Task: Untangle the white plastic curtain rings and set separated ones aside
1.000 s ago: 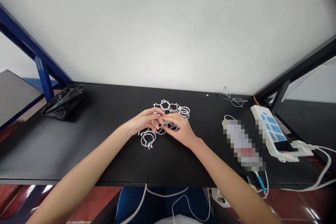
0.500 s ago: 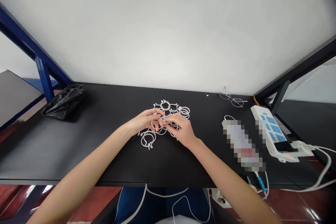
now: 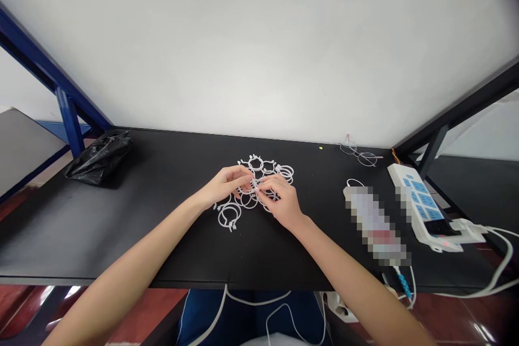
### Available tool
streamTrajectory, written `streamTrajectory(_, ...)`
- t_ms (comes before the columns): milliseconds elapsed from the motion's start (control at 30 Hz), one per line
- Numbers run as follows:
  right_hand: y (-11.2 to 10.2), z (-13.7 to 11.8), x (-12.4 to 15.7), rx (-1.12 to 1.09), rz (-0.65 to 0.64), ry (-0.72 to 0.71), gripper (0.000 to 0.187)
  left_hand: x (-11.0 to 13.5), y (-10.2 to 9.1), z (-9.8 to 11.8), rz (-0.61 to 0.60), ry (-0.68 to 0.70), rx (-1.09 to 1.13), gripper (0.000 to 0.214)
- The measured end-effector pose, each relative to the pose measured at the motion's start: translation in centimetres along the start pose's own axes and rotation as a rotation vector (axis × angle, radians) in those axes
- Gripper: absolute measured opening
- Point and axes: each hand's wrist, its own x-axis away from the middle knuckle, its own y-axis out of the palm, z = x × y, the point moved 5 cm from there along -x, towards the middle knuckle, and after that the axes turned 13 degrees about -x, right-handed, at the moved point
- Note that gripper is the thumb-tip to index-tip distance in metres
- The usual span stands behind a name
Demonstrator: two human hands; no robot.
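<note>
Several white plastic rings (image 3: 229,216) with small clip-like ends lie in a loose cluster on the black table (image 3: 178,259). Over the middle of the cluster, my left hand (image 3: 227,183) is closed, thumb and fingers pinching a white ring (image 3: 253,184). From the other side my right hand (image 3: 281,199) pinches the same small spot with thumb and forefinger. The fingertips of both hands almost meet there and partly cover the ring. More rings (image 3: 285,172) show behind and beneath the hands.
At the right lie a pixelated phone-shaped object (image 3: 375,224), a white power strip (image 3: 421,205) with a plugged-in cable, and thin-framed glasses (image 3: 359,152). A black plastic bag (image 3: 99,157) sits at the far left. A white wall rises behind; a cable hangs over the front edge.
The fingers of both hands have shifted slightly around the held ring, and the left fingers have curled a little further. The other rings lie practically as before.
</note>
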Motion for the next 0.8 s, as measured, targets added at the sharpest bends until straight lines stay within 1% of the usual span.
streamTrajectory(133,-0.5,0.1,-0.1,0.013,0.065,0.039,0.012,0.0,0.1,0.0,0.018,0.031,-0.027,0.035)
streamTrajectory(233,-0.9,0.2,-0.1,0.025,0.115,0.064,0.01,0.0,0.2,0.2,0.026,0.091,-0.102,0.037)
streamTrajectory(300,-1.0,0.3,-0.1,0.03,0.128,0.077,0.01,0.1,0.2,0.5,0.063,0.143,-0.193,0.041)
streamTrajectory(400,-0.9,0.3,0.0,0.031,0.123,0.093,0.01,0.3,0.0,0.8,0.14,0.188,-0.289,0.052)
streamTrajectory(467,-0.9,0.3,-0.1,0.029,0.119,0.099,0.01,0.5,0.0,1.1,0.167,0.201,-0.312,0.053)
streamTrajectory(600,-1.0,0.3,-0.2,0.036,0.12,0.11,0.008,0.7,-0.2,1.7,0.202,0.2,-0.335,0.047)
streamTrajectory(800,-1.1,0.2,-0.3,0.047,0.117,0.103,0.006,0.8,-0.3,1.7,0.229,0.184,-0.356,0.048)
